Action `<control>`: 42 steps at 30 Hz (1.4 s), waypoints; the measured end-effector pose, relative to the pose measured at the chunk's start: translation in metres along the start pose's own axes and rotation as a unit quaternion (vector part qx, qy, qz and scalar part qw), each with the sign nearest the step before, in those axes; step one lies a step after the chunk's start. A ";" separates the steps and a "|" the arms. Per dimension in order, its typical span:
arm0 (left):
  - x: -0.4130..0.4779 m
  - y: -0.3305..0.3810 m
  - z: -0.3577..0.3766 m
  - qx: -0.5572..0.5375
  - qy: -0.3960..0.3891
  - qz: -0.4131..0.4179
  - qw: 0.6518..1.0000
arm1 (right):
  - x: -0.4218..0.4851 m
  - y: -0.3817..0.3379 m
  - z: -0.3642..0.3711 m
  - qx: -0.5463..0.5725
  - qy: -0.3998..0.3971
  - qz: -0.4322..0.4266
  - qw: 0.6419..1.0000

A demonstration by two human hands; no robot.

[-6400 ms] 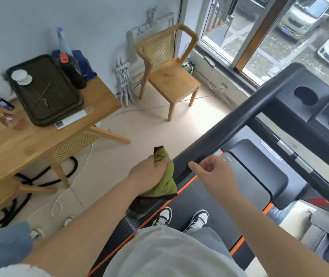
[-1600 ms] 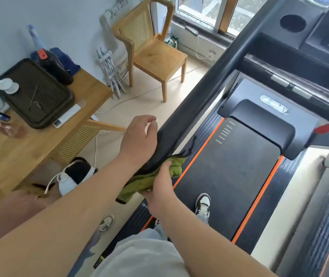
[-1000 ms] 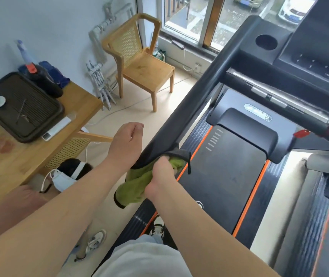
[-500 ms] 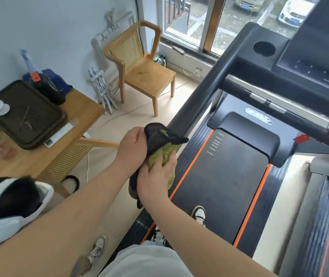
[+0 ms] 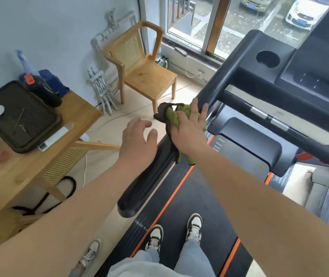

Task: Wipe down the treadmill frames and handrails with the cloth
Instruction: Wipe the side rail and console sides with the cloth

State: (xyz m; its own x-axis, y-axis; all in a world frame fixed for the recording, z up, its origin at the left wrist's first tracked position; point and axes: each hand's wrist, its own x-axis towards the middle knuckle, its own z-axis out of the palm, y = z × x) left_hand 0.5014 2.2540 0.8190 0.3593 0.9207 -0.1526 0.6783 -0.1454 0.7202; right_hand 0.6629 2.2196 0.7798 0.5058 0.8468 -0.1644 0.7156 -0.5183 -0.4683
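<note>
Cloth (image 5: 172, 114), crumpled green-and-black, lies under flat-fingered right hand (image 5: 187, 128) on black padded treadmill handrail (image 5: 147, 184); left hand (image 5: 137, 140) hovers beside handrail, fingers spread

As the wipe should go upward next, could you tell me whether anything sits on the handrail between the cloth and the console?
Nothing visible does: above the cloth under the right hand, the handrail runs bare to the console. The left hand hovers beside it.
</note>
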 end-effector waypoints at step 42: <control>0.177 0.151 0.153 0.251 -0.096 0.117 0.956 | 0.049 0.122 -0.116 0.317 0.030 0.169 0.933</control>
State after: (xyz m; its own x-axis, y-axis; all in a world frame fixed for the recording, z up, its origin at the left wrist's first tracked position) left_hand 0.7652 2.3393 0.7974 0.6175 0.7652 -0.1819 0.7695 -0.5399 0.3412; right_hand 0.8309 2.1836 0.8153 0.6907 0.6301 -0.3547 0.0915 -0.5628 -0.8215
